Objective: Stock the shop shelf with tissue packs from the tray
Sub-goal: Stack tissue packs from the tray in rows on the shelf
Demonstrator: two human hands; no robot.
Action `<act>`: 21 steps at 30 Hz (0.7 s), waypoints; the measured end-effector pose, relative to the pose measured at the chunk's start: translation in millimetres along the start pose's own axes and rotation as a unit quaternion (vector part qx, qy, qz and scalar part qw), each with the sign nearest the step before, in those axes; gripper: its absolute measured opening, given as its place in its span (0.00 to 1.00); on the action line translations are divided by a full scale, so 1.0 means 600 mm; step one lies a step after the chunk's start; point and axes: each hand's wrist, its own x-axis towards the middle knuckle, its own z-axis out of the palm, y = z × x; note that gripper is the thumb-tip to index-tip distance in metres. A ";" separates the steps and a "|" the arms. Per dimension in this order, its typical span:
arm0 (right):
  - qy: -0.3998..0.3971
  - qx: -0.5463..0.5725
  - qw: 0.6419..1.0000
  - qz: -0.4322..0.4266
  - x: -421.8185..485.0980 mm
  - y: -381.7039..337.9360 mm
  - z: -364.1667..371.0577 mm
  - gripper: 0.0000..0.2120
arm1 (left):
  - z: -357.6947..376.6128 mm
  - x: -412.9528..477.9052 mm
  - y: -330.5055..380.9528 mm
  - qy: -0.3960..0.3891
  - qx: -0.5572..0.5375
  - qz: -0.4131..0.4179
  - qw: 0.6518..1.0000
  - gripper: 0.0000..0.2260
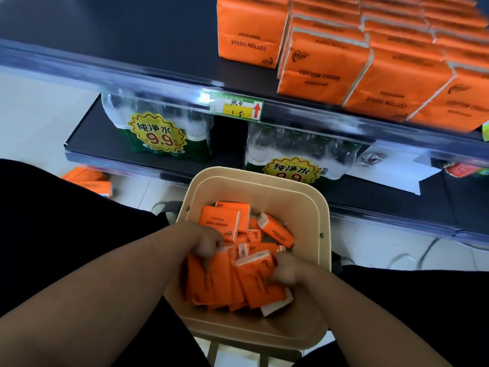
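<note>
Two bare forearms reached forward from the bottom of the view into a beige tray (pixel 264 176) that sat just in front of the person. The left hand (pixel 209 242) lay on the left side of a bunch of orange tissue packs (pixel 219 282) standing on edge in the tray, its fingers curled down over their top edges. The right hand (pixel 288 268) gripped the same bunch from the right, fingers bent round the outermost pack. More packs lay loose and tilted toward the tray's far side.

Beyond the tray ran a dark shop shelf (pixel 132 72) with a clear front rail. Its right part carried rows of stocked packs (pixel 322 64) marked COTTON TISSUE, some upside down; its left part was bare. A price label (pixel 236 107) with a red arrow sat on the rail. On the lower shelf stood wrapped bottled water bundles (pixel 158 128). Two fallen packs (pixel 90 181) lay on the floor at the left.
</note>
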 end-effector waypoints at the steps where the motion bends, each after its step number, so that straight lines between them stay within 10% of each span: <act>1: 0.007 0.018 1.000 -0.006 0.001 -0.001 -0.003 0.23 | 0.000 0.001 0.000 0.002 -0.030 0.005 1.000 0.30; 8: 0.079 0.041 0.995 -0.040 -0.035 -0.014 -0.054 0.40 | -0.014 -0.012 -0.011 0.061 -0.239 0.053 0.968 0.27; 13: 0.162 0.046 0.979 -0.119 -0.089 -0.049 -0.121 0.21 | -0.049 -0.055 -0.007 0.110 -0.388 0.137 0.905 0.25; 21: 0.282 0.059 0.915 -0.281 -0.234 -0.118 -0.217 0.18 | -0.142 -0.186 0.003 0.206 -0.465 0.283 0.813 0.23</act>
